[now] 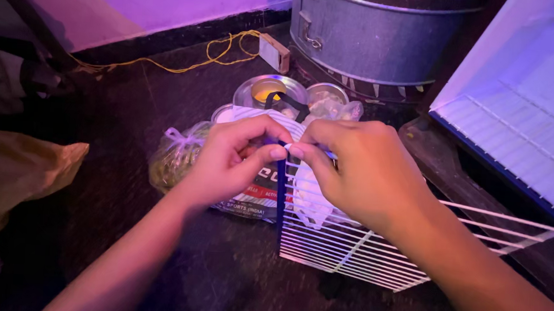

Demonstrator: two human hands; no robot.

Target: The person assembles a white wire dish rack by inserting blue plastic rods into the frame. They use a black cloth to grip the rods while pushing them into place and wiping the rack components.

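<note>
home floor: open fridge (524,94), metal drum (374,33), food tins (269,91).

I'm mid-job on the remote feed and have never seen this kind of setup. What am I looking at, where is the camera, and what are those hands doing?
There is no machine here: a person works with two bare hands, and the single camera sits on their head, looking down. The left hand and right hand meet at the top edge of a white wire rack with a blue strip along its near edge, which stands on the dark floor. Both pinch something small and pale there; I cannot tell what. Behind the hands lie a tied plastic bag and round metal containers. Farther back stands a large metal drum, with an open small fridge at right.
</note>
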